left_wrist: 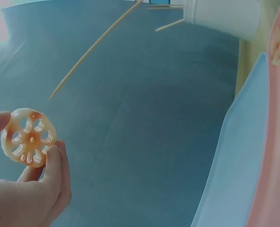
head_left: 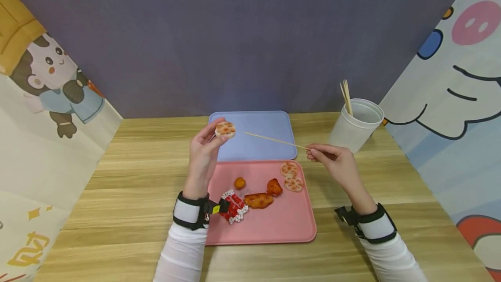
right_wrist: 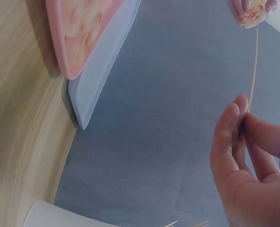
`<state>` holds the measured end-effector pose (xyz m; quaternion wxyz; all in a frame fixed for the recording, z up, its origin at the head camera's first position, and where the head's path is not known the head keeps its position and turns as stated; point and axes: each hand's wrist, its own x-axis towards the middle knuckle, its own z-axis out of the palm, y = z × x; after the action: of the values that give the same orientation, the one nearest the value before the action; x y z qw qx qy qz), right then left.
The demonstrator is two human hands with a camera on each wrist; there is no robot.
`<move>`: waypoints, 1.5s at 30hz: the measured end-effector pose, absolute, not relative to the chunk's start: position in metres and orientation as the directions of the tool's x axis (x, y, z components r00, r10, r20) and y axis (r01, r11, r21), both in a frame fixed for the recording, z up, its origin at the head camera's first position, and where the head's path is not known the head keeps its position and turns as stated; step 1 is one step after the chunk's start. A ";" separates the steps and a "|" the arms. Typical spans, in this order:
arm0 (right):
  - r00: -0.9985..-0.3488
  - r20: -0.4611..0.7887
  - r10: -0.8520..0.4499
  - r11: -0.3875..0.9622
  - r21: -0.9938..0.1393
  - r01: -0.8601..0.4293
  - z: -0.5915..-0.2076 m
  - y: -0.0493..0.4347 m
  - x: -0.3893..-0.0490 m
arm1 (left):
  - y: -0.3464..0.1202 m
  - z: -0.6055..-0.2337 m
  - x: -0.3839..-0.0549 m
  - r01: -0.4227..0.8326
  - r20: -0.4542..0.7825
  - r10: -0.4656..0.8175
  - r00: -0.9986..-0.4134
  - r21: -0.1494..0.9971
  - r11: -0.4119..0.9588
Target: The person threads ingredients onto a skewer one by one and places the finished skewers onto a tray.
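Observation:
My left hand [head_left: 202,158] pinches a lotus root slice [head_left: 225,129] by its edge, raised over the blue tray. In the left wrist view the slice [left_wrist: 30,137] shows its ring of holes, with thumb and fingers on opposite sides. A thin wooden skewer [head_left: 274,139] is pinched near one end by my right hand [head_left: 336,162]. Its tip points left at the lotus slice, and a gap shows between them in the head view. The right wrist view shows the skewer [right_wrist: 254,71] between thumb and fingertips.
A pink tray [head_left: 274,232] bears two lotus slices [head_left: 291,176], a chicken wing [head_left: 258,200], a fried chunk [head_left: 274,187], a small ball [head_left: 239,182] and a red-and-white piece [head_left: 235,206]. Behind it lies the blue tray [head_left: 270,121]. A white cup [head_left: 354,127] with several skewers [head_left: 346,95] stands right.

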<state>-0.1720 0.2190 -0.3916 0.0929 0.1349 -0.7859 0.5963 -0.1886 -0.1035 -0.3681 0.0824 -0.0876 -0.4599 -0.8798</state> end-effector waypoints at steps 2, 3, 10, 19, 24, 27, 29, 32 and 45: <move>-0.945 0.310 -0.106 0.253 -0.910 -0.327 -0.392 0.219 -0.172 | -0.103 -0.368 -0.189 0.218 0.225 -0.059 -0.973 0.798 -0.561; -0.944 0.312 -0.108 0.252 -0.910 -0.330 -0.391 0.218 -0.171 | -0.102 -0.368 -0.189 0.215 0.221 -0.058 -0.974 0.801 -0.559; -0.943 0.314 -0.112 0.243 -0.911 -0.332 -0.391 0.218 -0.171 | -0.099 -0.367 -0.188 0.209 0.204 -0.071 -0.976 0.809 -0.549; -0.946 0.304 -0.114 0.240 -0.915 -0.324 -0.390 0.216 -0.171 | -0.096 -0.371 -0.189 0.221 0.227 -0.056 -0.972 0.813 -0.538; -0.946 0.302 -0.116 0.241 -0.916 -0.322 -0.389 0.216 -0.170 | -0.095 -0.373 -0.190 0.230 0.242 -0.049 -0.969 0.809 -0.540; -0.947 0.300 -0.112 0.243 -0.916 -0.319 -0.389 0.216 -0.170 | -0.095 -0.371 -0.188 0.218 0.229 -0.046 -0.972 0.817 -0.534; -0.948 0.299 -0.112 0.243 -0.916 -0.318 -0.389 0.215 -0.170 | -0.095 -0.370 -0.187 0.209 0.220 -0.044 -0.974 0.819 -0.534; -0.947 0.301 -0.112 0.243 -0.916 -0.320 -0.390 0.216 -0.170 | -0.095 -0.369 -0.187 0.203 0.212 -0.045 -0.976 0.820 -0.535; -0.946 0.302 -0.118 0.244 -0.914 -0.323 -0.390 0.217 -0.171 | -0.095 -0.371 -0.188 0.201 0.216 -0.036 -0.976 0.819 -0.538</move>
<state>-0.1707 0.2172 -0.3903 0.0857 0.1404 -0.7840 0.5985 -0.1881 -0.0945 -0.3710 0.0678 -0.0870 -0.4761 -0.8725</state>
